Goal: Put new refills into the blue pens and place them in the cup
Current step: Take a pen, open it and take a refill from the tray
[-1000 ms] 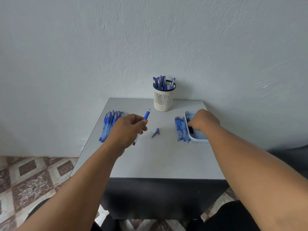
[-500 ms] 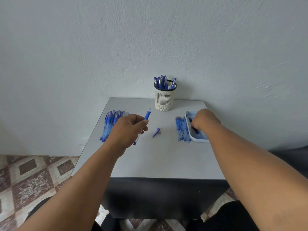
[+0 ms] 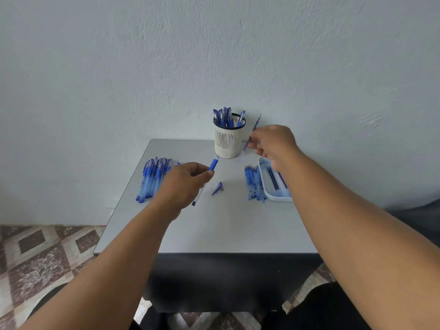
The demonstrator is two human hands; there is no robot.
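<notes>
From the head view: my left hand grips the pen with its open end up, so a refill can enter. My right hand pinches a refill (blurred), raised beside the cup, above the tray.

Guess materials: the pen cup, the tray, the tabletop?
Pen cup: likely cream plastic, moulded slots, dark rim band. Tray: white plastic by the look, smooth, rounded raised lip. Tabletop: grey matt laminate or painted board, thin dark edge; cannot tell which.
</notes>
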